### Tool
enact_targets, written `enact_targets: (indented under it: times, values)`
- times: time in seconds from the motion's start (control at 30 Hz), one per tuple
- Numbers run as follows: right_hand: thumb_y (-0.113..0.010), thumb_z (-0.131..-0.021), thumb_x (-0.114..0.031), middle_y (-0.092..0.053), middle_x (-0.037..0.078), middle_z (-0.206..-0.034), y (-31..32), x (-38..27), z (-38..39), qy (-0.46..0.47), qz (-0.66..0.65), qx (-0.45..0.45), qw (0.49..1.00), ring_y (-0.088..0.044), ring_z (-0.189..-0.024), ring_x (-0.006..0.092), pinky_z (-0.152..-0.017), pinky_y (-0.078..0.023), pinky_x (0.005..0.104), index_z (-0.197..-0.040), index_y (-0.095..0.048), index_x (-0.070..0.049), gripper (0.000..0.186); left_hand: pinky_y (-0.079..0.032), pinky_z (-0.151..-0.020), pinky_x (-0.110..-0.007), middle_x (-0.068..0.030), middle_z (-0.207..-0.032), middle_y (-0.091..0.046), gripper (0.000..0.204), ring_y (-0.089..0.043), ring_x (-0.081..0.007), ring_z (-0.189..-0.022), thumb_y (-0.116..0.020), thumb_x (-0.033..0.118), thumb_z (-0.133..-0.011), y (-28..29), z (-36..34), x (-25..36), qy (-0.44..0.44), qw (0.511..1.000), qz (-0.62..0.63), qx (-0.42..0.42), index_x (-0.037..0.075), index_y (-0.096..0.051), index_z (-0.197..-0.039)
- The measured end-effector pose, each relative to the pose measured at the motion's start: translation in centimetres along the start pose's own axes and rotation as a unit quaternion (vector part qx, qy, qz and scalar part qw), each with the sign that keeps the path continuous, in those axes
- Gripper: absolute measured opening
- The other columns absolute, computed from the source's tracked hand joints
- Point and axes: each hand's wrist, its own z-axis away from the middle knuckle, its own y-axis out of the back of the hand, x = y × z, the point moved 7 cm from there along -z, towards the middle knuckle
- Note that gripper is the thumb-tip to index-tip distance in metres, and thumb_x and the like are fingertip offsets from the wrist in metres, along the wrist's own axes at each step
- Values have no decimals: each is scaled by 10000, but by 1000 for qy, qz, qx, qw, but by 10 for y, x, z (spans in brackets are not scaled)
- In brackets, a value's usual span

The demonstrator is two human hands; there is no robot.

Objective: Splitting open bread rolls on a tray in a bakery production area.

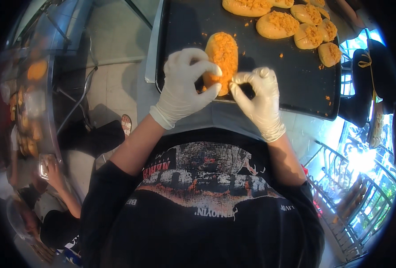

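Near the front left of a black baking tray point(260, 73) lies a long bread roll point(220, 44) topped with orange shreds. My left hand point(184, 82), in a whitish glove, curls at the roll's left side. Its thumb and forefinger are bent round the near end and touch the topping. From the right, my gloved right hand point(260, 98) reaches the same end with thumb and forefinger pinched together. What lies between those two tips is too small to make out. The roll's near left edge is partly hidden by my left fingers.
Several topped rolls point(278, 24) sit at the tray's far right, with loose orange crumbs scattered around. At the left, a person's hand point(53, 174) holds a clear container beside a table of baked goods point(28, 129). A metal railing point(354, 214) stands at the right.
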Motion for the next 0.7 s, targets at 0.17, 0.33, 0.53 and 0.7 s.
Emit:
enact_targets:
  times: [0.17,0.33,0.53,0.7]
  values:
    - [-873,-804,-53,-622,64,-794,1,-2,5,-21,-22,22,999,-576,-766,228,-750,-488,367,-941,-831,-43,143,-447,-1052,-416,-70,-1294,-619,257,-548,-281,-1200,-862,179,-779,4,0,8,-49,996,-72,5,169,-811,-1031]
    - [-863,-818,-41,-623,52,-769,-7,-6,0,9,-1,-6,1000,-575,-732,212,-712,-479,360,-1005,-840,-34,189,-457,-1052,-405,-74,-1307,-619,298,-559,-277,-1203,-870,169,-793,8,-3,0,-8,998,-62,8,174,-817,-1086]
    - [-850,-840,-39,-633,57,-781,-2,-5,-7,23,-10,-11,1000,-591,-743,217,-720,-485,363,-1033,-839,-31,193,-480,-1038,-380,-82,-1310,-612,310,-578,-259,-1178,-876,168,-831,5,-11,-20,69,998,1,11,153,-811,-1133]
    - [-826,-848,-81,-679,74,-826,5,12,-20,-30,-44,56,997,-619,-760,245,-734,-495,383,-1042,-843,-79,194,-502,-1036,-368,-87,-1300,-606,320,-589,-247,-1172,-880,167,-843,5,-13,-23,80,996,28,1,131,-806,-1153]
